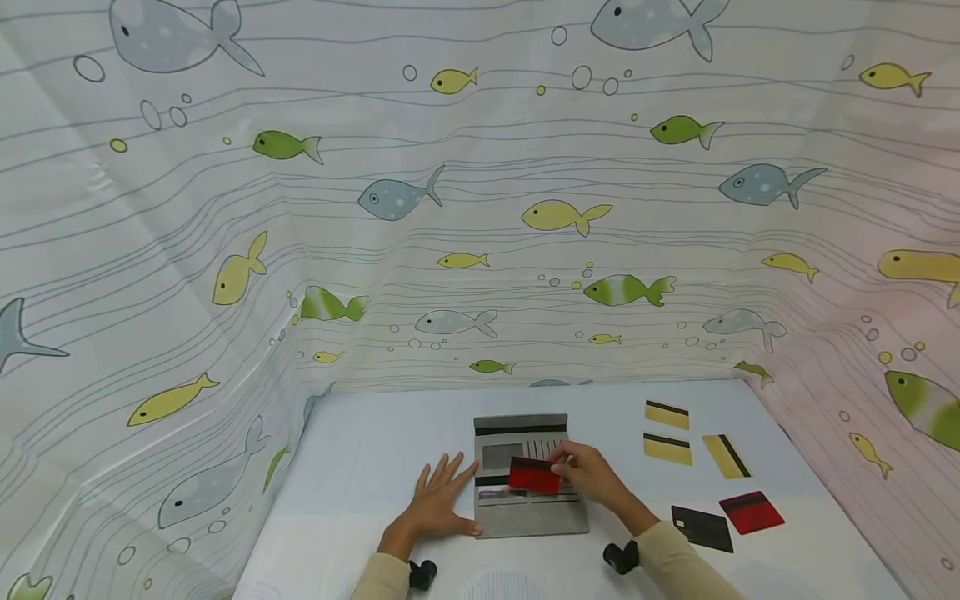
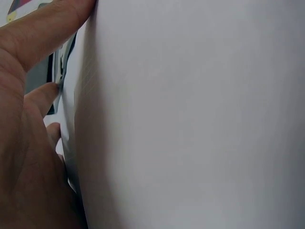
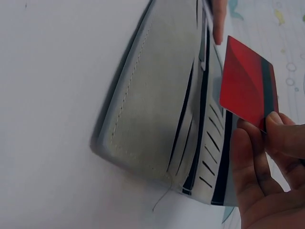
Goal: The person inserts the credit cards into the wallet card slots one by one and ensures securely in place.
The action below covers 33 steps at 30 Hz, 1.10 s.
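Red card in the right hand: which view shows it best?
The right wrist view: the red card appears large, its dark stripe and the fingers pinching it plain to see. The head view shows it smaller, over the open wallet; the left wrist view doesn't show it clearly.

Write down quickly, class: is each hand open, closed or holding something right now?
Left hand: open, fingers spread, at the left edge of the wallet.
Right hand: holding a red card between thumb and fingers, over the wallet.

A fish-printed sheet hangs behind and beside a white tabletop.
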Available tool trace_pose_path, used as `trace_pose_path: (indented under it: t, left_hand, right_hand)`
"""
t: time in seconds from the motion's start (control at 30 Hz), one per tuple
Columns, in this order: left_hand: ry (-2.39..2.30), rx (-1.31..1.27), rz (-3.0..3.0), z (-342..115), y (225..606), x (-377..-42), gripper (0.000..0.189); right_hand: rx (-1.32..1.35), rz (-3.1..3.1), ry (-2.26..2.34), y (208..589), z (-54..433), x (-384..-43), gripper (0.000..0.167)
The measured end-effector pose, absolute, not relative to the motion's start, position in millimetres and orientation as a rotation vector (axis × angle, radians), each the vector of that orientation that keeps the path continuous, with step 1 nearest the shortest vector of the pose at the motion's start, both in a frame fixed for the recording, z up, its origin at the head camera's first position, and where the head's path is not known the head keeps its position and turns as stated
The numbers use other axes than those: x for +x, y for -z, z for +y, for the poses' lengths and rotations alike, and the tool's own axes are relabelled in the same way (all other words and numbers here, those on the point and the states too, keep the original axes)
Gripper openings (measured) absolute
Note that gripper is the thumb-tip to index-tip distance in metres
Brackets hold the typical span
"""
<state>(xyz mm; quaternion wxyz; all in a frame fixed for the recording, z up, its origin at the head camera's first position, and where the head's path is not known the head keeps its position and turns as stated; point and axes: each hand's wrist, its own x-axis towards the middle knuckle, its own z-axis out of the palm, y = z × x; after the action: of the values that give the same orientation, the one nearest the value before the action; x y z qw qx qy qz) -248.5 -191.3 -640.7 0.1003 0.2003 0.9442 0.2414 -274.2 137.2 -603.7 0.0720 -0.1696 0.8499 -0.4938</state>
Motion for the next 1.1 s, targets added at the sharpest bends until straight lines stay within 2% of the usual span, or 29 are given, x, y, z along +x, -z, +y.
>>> trace_pose_path:
  t: [0.63, 1.1]
  left_hand:
    - [-0.698, 0.586, 2.795, -193.8, 639.0, -246.9, 0.11]
    - [-0.712, 0.558, 2.789, -191.1, 639.3, -247.1, 0.11]
  right_hand:
    - [-0.577, 2.553, 1.422, 607.2, 105.9, -271.9, 0.014]
    - [-0.68, 2.648, 1.257, 612.3, 90.8, -277.9, 0.01]
